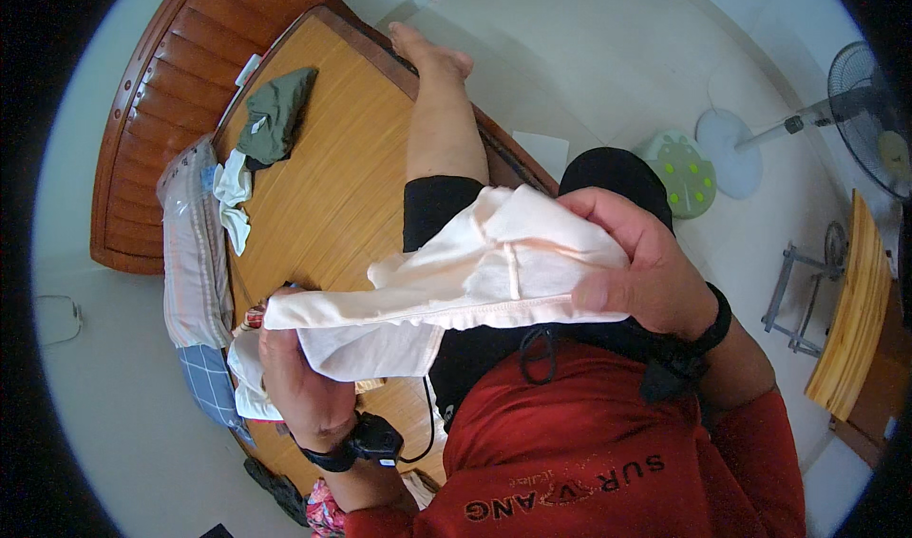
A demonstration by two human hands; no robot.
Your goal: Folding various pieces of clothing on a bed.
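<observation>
A pale peach cloth garment [456, 281] with a stitched waistband and a short cord is stretched out above my lap. Its left end is pinched in my left hand [306, 388], where the fingertips are partly hidden behind the cloth. My right hand [641, 274] grips the other end, thumb on the near face and fingers behind. The band runs nearly level between the two hands, and a loose flap hangs below it at the left. Black shorts [438, 207] on my legs lie underneath.
A mat-covered bed [342, 153] holds a folded dark green garment [278, 114], small white cloths [234, 189] and a plastic-wrapped bedding bundle [192, 253]. Floral cloth [324, 513] lies at lower left. A green stool [680, 175] and a standing fan [866, 118] are on the right.
</observation>
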